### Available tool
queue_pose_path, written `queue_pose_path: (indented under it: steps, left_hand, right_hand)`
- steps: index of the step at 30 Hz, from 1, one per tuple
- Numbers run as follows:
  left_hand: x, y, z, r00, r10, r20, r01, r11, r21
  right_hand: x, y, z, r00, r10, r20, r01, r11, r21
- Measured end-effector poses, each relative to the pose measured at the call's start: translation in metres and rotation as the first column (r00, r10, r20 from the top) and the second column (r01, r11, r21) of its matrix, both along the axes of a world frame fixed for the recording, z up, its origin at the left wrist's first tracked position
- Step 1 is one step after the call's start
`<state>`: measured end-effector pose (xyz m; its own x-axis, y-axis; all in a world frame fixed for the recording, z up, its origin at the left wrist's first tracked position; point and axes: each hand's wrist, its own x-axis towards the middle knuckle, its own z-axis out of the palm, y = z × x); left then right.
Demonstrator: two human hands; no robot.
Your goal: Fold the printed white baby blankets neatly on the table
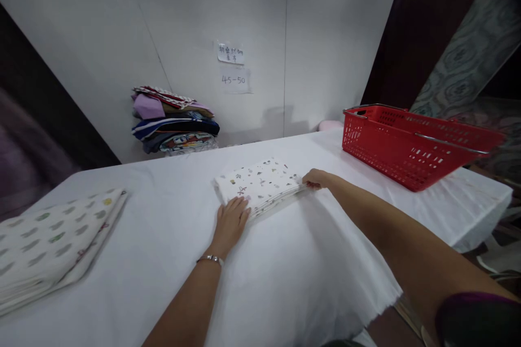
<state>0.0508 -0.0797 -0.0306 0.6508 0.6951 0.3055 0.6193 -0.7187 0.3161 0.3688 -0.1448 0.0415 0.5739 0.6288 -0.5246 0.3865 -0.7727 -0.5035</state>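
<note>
A folded white cloth (266,178) with a small scattered print lies in layers on the white-covered table. My left hand (233,218) rests flat on its near left corner, fingers stretched out; a bracelet circles that wrist. At the cloth's right end, my right hand (316,179) pinches the corner between its fingers. The kind of cloth beyond that I cannot make out. Further left lies a second folded cloth (57,236), white with grey, green and yellow shapes, apart from both hands.
A red plastic basket (407,146) with metal handles stands on the right of the table (171,260). Several folded fabrics (175,119) are stacked by the back wall. Two paper notes (236,80) hang on the wall. Part of a pink object (329,125) shows behind the table's far edge.
</note>
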Motion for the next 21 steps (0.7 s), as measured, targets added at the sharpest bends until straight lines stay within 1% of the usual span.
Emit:
queue_pose_path:
  steps: [7, 17, 21]
  left_hand:
    - [0.000, -0.001, 0.001, 1.000, 0.012, -0.015, -0.012, 1.000, -0.013]
    - [0.001, -0.001, 0.001, 1.000, 0.008, -0.009, -0.008, 1.000, 0.012]
    - [0.000, -0.001, 0.002, 1.000, 0.007, -0.008, -0.007, 1.000, -0.004]
  right_hand:
    - [-0.003, -0.001, 0.000, 0.992, -0.048, -0.121, 0.047, 0.999, -0.011]
    - [0.002, 0.003, -0.009, 0.977, -0.097, -0.190, 0.092, 0.995, -0.035]
    - [0.003, 0.002, -0.013, 0.975, -0.107, -0.197, 0.107, 0.994, -0.009]
